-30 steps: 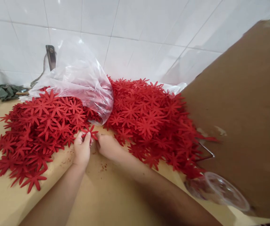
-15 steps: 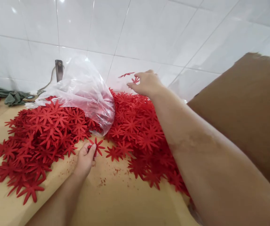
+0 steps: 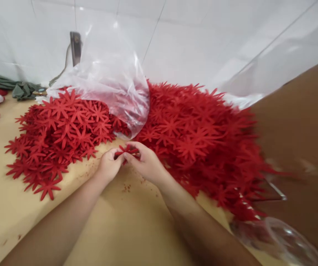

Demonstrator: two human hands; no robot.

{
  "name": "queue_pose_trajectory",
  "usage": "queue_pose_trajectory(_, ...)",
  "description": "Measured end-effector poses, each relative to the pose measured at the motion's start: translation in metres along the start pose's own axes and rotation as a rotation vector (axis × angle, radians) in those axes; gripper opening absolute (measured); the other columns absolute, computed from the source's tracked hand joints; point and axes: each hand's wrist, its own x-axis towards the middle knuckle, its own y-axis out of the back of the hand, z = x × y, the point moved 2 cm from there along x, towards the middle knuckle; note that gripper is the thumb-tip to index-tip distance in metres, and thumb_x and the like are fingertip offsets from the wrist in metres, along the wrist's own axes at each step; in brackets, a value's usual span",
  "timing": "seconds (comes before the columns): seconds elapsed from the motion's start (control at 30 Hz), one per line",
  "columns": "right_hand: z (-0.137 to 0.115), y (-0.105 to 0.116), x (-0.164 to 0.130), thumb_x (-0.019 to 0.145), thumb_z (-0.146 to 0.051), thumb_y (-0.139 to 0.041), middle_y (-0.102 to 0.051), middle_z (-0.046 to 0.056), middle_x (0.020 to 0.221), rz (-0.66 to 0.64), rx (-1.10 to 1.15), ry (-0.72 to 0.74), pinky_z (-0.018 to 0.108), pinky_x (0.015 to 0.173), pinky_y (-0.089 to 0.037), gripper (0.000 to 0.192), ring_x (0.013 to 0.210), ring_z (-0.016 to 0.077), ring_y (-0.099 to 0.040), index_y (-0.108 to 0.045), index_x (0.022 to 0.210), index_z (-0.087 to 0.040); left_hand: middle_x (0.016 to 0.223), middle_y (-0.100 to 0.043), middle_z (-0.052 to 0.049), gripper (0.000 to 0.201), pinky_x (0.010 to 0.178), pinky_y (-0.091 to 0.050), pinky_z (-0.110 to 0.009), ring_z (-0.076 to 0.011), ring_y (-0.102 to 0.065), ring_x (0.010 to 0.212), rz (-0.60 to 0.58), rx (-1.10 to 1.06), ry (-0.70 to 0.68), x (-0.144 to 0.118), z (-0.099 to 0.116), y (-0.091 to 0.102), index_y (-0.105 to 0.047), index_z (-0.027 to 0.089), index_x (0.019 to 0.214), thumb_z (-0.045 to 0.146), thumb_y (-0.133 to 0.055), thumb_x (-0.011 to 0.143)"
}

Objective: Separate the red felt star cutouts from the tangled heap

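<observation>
My left hand [image 3: 109, 165] and my right hand [image 3: 145, 162] meet at the table's middle, both pinching a small red felt flower [image 3: 126, 150] between their fingertips. To the left lies a spread pile of red felt flowers [image 3: 61, 129]. A bigger heap of the same flowers [image 3: 200, 136] rises to the right, touching my right hand's far side. A clear plastic bag [image 3: 111, 81] lies over the gap between the two heaps, just beyond my fingers.
A brown cardboard sheet [image 3: 300, 140] stands at the right. A clear plastic cup [image 3: 281, 240] lies at the lower right beside a metal wire [image 3: 275, 188]. Green cloth [image 3: 17, 88] sits at the back left near a white tiled wall [image 3: 203, 44]. Red crumbs dot the wooden tabletop [image 3: 125, 229].
My right hand came back from the far side of the right heap and joined my left hand at the held flower. The view tilted down and closer.
</observation>
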Motion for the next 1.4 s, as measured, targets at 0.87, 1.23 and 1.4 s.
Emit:
queue_pose_trajectory(0.87, 0.021, 0.003, 0.004, 0.074, -0.051, -0.054, -0.043, -0.004, 0.055, 0.098, 0.226, -0.01, 0.022, 0.051, -0.033, 0.038, 0.052, 0.0068, -0.038, -0.051, 0.06, -0.016, 0.075, -0.062, 0.002, 0.008, 0.069, -0.041, -0.018, -0.0056, -0.053, 0.068, -0.022, -0.101, -0.013, -0.005, 0.006, -0.005, -0.063, 0.015, 0.078, 0.015, -0.062, 0.07)
queue_pose_trajectory(1.23, 0.021, 0.006, 0.005, 0.066, -0.053, -0.062, -0.056, -0.002, 0.067, -0.019, 0.438, -0.048, 0.021, 0.052, -0.04, 0.037, 0.056, 0.0069, -0.047, -0.058, 0.074, -0.017, 0.056, -0.049, 0.005, 0.015, 0.055, -0.034, -0.019, -0.0051, -0.041, 0.053, 0.08, -0.077, -0.068, 0.001, -0.001, 0.004, -0.053, 0.015, 0.061, 0.023, -0.059, 0.073)
queue_pose_trajectory(1.4, 0.016, 0.033, 0.007, 0.069, -0.05, -0.061, -0.042, -0.006, 0.052, 0.137, 0.376, -0.045, 0.02, 0.042, -0.032, 0.033, 0.045, 0.0051, -0.037, -0.05, 0.063, -0.019, 0.053, -0.046, 0.005, 0.016, 0.053, -0.034, -0.019, -0.0053, -0.04, 0.049, 0.169, -0.169, -0.016, 0.003, 0.0, 0.009, -0.05, 0.016, 0.062, 0.024, -0.058, 0.074)
